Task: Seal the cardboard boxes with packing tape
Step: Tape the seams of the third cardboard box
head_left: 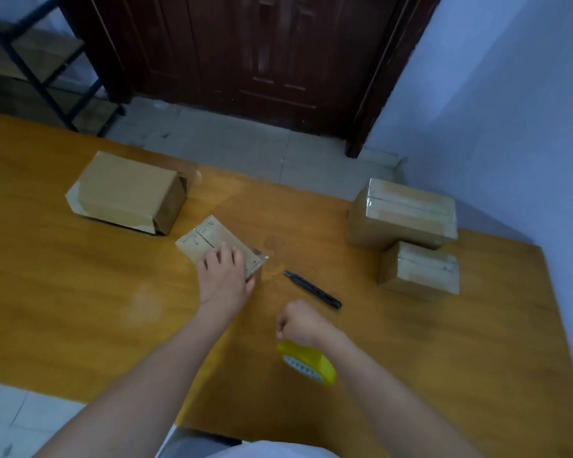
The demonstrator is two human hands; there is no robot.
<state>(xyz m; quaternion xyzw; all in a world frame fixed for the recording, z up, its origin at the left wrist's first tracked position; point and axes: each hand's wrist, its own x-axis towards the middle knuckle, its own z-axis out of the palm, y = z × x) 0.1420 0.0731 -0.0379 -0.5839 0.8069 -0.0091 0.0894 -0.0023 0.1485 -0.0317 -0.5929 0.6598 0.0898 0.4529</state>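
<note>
Cardboard, big box (128, 193): far left on table (63, 292), lying on its side, end flaps look loose, not taped yet by my read; light + stiff, prob best steadied by flat palm on top
Small box (214, 241): mid table, slit seam on top facing up; light, will skid on the smooth wood unless pinned down
L hand (224, 276): flat on near end of small box, fingers (227, 251) straight, pressing it down, thumb at box corner; grip is open-palmed, nothing clasped
Knife (313, 289): black utility cutter lying just R of small box, apart from both hands
R hand (303, 322): fist-curled near table front edge, seems to pinch smth thin, likely the tape end; can't tell for sure, strip itself not visible
Tape roll (306, 360): yellow, hanging just below R wrist; film is thin + sticky, tends to fold on itself, so keep it taut, hold roll by the core
Sealed boxes (407, 219): two at far R, glossy tape over seams, smaller one (420, 269) touching front of the larger
</note>
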